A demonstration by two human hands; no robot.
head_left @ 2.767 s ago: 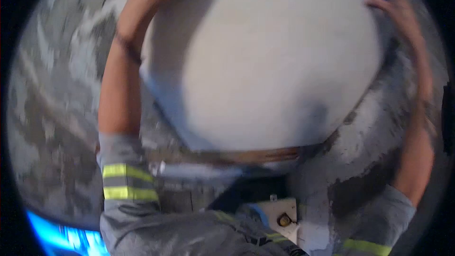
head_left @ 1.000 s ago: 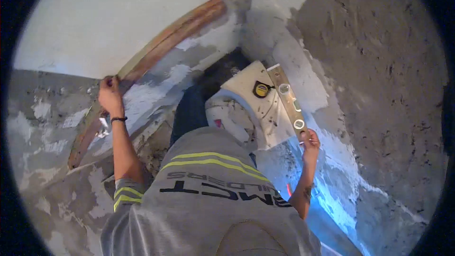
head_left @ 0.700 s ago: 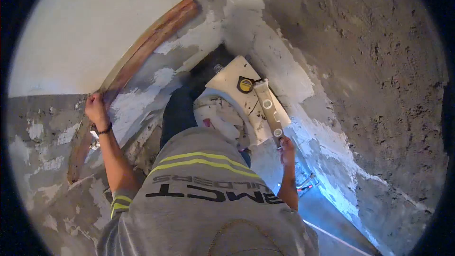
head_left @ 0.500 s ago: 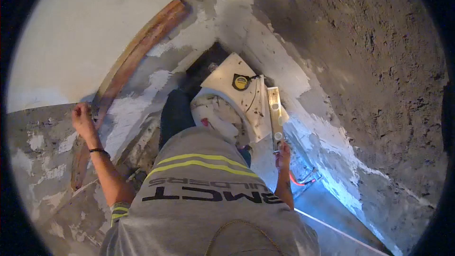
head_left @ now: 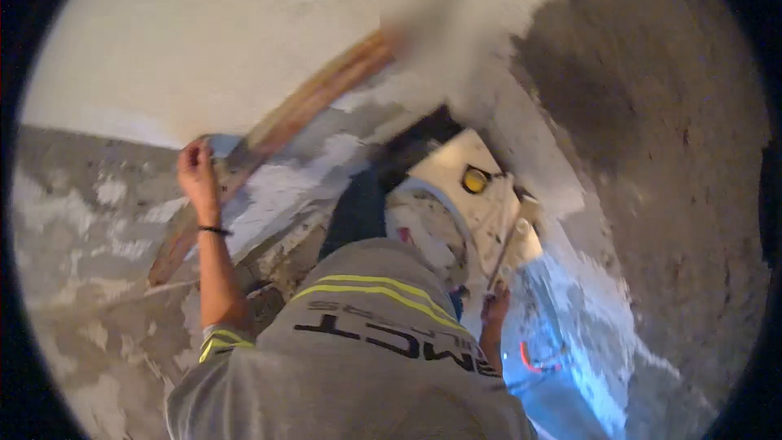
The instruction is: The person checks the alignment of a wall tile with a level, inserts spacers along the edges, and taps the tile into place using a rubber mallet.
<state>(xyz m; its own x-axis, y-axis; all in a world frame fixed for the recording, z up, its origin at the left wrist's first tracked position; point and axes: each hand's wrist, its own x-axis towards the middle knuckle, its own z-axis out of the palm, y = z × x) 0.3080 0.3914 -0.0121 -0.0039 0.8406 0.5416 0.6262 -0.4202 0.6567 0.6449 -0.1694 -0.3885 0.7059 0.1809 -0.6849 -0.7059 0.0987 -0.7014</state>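
Note:
My left hand (head_left: pixel 198 171) is raised at the wall, its fingers pinched together. Whatever they hold, if anything, is too small to make out. Just beside it runs a long reddish-brown wooden batten (head_left: pixel 314 102), slanting along the wall, with a small bluish patch behind the fingertips. Low on the other side, my right hand (head_left: pixel 495 305) is closed round the lower end of a spirit level (head_left: pixel 506 251), now seen nearly edge-on and blurred. The level's upper part lies over a pale board (head_left: pixel 446 161), on which a yellow and black tape measure (head_left: pixel 475 180) rests.
Beneath the board stands a round, whitish bucket (head_left: pixel 417 216) smeared with mortar. A red-handled tool (head_left: pixel 538 358) lies on the blue-lit surface at right. Rough plastered wall (head_left: pixel 676 195) closes in on the right, and smooth pale wall (head_left: pixel 187 41) at upper left.
The view has swung, so the scene sits further right and lower. In my right hand the spirit level has turned from its broad face to its edge. My left hand stays by the batten.

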